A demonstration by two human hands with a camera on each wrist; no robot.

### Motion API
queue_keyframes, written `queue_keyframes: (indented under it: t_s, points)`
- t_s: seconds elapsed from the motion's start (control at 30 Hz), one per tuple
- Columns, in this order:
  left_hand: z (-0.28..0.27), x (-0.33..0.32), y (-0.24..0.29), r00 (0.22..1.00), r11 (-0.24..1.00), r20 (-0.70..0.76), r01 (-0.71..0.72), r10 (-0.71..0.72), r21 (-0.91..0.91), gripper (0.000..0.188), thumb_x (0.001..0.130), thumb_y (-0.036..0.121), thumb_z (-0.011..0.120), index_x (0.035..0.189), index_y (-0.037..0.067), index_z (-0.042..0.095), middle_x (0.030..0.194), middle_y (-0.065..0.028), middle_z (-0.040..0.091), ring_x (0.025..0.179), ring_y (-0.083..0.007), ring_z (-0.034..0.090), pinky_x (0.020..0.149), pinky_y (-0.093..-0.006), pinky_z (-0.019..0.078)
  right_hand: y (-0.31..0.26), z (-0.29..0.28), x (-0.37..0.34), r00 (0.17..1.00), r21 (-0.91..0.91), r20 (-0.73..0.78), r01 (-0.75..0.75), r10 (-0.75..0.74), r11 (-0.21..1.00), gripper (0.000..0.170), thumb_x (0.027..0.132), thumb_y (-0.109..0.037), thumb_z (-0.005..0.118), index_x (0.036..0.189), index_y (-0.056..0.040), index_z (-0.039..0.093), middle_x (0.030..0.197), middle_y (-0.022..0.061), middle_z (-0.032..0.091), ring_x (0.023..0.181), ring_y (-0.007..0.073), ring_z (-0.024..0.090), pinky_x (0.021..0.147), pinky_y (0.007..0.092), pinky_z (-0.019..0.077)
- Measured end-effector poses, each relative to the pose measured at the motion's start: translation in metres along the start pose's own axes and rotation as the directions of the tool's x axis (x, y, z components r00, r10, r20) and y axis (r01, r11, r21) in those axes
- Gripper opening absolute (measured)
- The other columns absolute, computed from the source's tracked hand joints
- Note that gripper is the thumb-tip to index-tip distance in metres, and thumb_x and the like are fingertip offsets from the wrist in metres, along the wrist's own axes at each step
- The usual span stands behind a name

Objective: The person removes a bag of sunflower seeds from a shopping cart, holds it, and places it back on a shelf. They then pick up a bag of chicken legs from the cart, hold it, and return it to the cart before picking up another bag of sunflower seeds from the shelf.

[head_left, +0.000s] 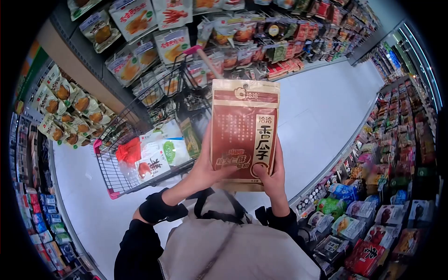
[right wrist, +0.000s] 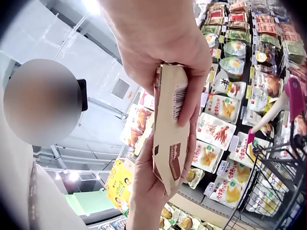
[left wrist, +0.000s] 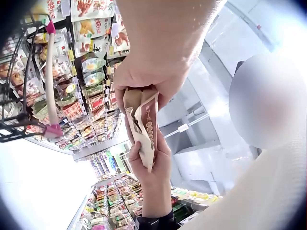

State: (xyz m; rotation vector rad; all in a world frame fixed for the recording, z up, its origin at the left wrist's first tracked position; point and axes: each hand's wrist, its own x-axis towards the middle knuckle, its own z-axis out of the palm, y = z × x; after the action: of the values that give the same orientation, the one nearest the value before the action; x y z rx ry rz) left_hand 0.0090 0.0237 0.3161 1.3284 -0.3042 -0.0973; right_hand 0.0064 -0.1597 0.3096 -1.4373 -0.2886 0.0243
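Upright in front of my chest is a brown-and-tan bag of sunflower seeds [head_left: 233, 126], its printed front toward me in the head view. My left hand [head_left: 204, 161] grips the lower left side, with the fingers hidden behind the bag. At the lower right side my right hand [head_left: 274, 179] holds it, thumb pressed on the front. The left wrist view looks along the bag's narrow edge [left wrist: 146, 127], between both hands. A barcode shows on the pale side of the bag [right wrist: 169, 129] in the right wrist view, with fingers wrapped along it.
A wire shopping cart [head_left: 109, 175] with pink corners stands left of me, carrying several packets [head_left: 161, 151]. Shelves of hanging snack bags [head_left: 175, 46] line the far side. Packaged food fills the right-hand shelf [head_left: 350, 224]. White floor [head_left: 326, 107] runs between them.
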Motion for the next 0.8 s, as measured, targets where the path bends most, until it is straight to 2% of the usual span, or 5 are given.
queue_keyframes:
  t_s: [0.27,0.57,0.67,0.73,0.8]
  points:
    - [0.098,0.003,-0.022,0.991,0.998,0.128,-0.049,0.043,0.047,0.098,0.070,-0.002,0.066,0.137,0.008,-0.005,0.135,-0.0086,0.022,0.121,-0.0162,0.030,0.096,-0.0309,0.0317,-0.022,-0.079,-0.061,0.994,0.047,-0.087,0.068,-0.063,0.997,0.069,0.082,-0.007,0.053,0.136,-0.0001,0.011,0.131,0.0113,0.031,0.117,0.0168,0.036,0.095,0.0296,0.0317]
    - [0.167,0.037,-0.039,0.952,0.995,0.301,-0.076,0.053,0.065,0.096,0.072,0.000,0.065,0.137,0.008,-0.004,0.137,-0.0100,0.020,0.122,-0.0163,0.028,0.097,-0.0307,0.0303,-0.030,-0.144,-0.089,0.949,0.034,-0.295,0.126,-0.110,0.991,0.070,0.080,-0.007,0.056,0.135,0.0003,0.012,0.126,0.0111,0.038,0.110,0.0153,0.043,0.090,0.0269,0.0363]
    - [0.181,0.062,-0.056,0.933,0.986,0.358,-0.085,0.029,0.144,0.092,0.073,0.001,0.065,0.137,0.008,-0.001,0.137,-0.0108,0.018,0.123,-0.0171,0.027,0.098,-0.0315,0.0294,-0.026,-0.165,-0.087,0.886,-0.018,-0.434,0.174,-0.165,0.985,0.072,0.079,-0.005,0.056,0.135,-0.0007,0.012,0.124,0.0107,0.040,0.108,0.0150,0.045,0.088,0.0266,0.0377]
    - [0.198,0.085,-0.066,0.926,0.972,0.377,-0.092,0.005,0.216,0.090,0.073,0.002,0.064,0.138,0.008,0.002,0.138,-0.0119,0.016,0.124,-0.0189,0.027,0.099,-0.0320,0.0290,-0.030,-0.179,-0.077,0.798,-0.076,-0.562,0.209,-0.216,0.975,0.076,0.077,-0.002,0.057,0.136,-0.0019,0.008,0.122,0.0120,0.042,0.104,0.0159,0.047,0.086,0.0265,0.0392]
    - [0.222,0.112,-0.064,0.913,0.904,0.406,-0.207,0.041,0.373,0.095,0.068,0.007,0.069,0.137,0.008,0.004,0.139,-0.0170,0.009,0.129,-0.0258,0.017,0.101,-0.0364,0.0252,-0.042,-0.194,-0.060,0.715,-0.146,-0.650,0.213,-0.257,0.966,0.079,0.076,-0.001,0.058,0.136,-0.0024,0.007,0.123,0.0129,0.040,0.105,0.0162,0.046,0.086,0.0260,0.0395]
